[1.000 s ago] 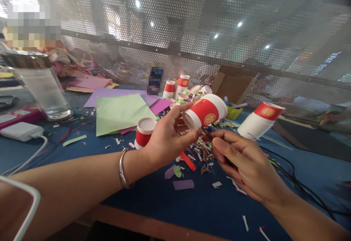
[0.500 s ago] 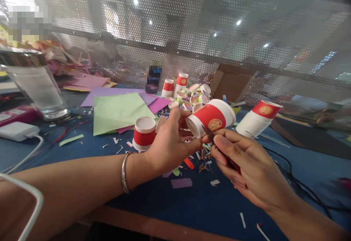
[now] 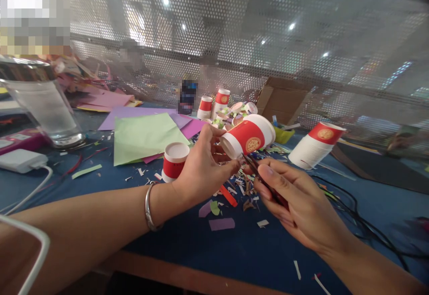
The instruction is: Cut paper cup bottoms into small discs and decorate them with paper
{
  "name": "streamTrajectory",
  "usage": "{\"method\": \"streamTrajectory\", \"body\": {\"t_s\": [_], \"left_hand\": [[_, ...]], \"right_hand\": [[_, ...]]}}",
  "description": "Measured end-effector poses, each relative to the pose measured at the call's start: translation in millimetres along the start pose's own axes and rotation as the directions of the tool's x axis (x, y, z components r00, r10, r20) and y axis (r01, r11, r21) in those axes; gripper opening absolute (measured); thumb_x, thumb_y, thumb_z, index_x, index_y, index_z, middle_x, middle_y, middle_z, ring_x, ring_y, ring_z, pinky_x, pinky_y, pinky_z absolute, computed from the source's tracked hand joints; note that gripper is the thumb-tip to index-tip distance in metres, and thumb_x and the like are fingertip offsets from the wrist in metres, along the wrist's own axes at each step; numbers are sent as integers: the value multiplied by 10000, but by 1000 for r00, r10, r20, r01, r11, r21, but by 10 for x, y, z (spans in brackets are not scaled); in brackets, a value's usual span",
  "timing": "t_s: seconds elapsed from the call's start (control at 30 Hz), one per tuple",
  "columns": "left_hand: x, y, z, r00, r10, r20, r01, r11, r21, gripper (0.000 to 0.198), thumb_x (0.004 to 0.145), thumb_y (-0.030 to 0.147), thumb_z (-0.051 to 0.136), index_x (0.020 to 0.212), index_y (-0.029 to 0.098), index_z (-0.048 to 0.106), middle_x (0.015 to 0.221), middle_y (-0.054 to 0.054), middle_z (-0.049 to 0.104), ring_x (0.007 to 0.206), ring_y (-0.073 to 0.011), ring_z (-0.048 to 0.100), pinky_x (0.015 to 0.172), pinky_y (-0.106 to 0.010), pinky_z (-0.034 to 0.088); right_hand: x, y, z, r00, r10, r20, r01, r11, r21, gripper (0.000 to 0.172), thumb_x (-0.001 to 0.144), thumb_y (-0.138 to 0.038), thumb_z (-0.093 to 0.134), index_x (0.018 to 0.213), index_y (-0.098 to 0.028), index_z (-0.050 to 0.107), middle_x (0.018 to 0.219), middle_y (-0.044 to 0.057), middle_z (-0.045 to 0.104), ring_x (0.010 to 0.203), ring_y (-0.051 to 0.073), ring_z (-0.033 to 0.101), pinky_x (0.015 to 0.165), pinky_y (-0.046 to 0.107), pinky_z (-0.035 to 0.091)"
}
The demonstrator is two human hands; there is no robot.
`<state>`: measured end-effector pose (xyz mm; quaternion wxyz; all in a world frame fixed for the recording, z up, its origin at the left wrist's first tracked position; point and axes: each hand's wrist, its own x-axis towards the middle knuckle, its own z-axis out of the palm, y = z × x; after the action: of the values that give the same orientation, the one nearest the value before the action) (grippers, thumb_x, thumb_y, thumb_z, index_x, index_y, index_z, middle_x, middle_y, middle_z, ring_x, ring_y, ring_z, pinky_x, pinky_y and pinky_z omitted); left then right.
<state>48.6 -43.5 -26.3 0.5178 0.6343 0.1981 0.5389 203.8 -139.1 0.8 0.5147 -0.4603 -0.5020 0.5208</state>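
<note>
- The red-and-white cup is held tilted above the bench by the left hand.
- A dark pointed tool is gripped by the right hand, tip beside the cup's base.
- Cutting seems under way; a steady cup is probably called for.

Head view: from the wearer's head, forward and down
Left hand, right hand: close, mid-view
Perforated screen: faced, beyond (up top)

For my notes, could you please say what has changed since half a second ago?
The red-and-white paper cup in the left hand moved left and up; the right hand still holds the dark slim tool. The pale green paper sheet stayed.
</note>
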Motion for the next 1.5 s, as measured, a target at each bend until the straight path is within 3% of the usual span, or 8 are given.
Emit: {"method": "streamTrajectory", "body": {"t_s": [0.33,0.8,1.5], "left_hand": [[-19,32,-9,997,69,15,-69,998,6,467,777,197,780,1066,220,415,1024,-55,671,883,-174,698,749,-315,611],[-18,53,-2,998,-11,-64,13,999,37,538,734,235,828,1133,170,472,1033,-89,699,907,-200,715,763,-337,604],[-97,35,-22,987,158,-25,-149,965,217,449,749,185,800,1100,204,520,1021,-64,712,903,-194,719,770,-322,623]], "right_hand": [[-12,-3,3,1000,1,-18,-1,1000,-1,360,911,-487,709,756,-192,570,631,-63,442,412,7,226,314,120,140],[-2,2,10,999,1,-43,-2,1000,-8,365,900,-498,716,761,-193,572,621,-64,444,404,7,228,313,125,136],[-25,10,63,998,-1,-61,1,1000,-16,373,891,-507,720,765,-198,553,610,-69,441,388,10,232,307,141,121]]}}
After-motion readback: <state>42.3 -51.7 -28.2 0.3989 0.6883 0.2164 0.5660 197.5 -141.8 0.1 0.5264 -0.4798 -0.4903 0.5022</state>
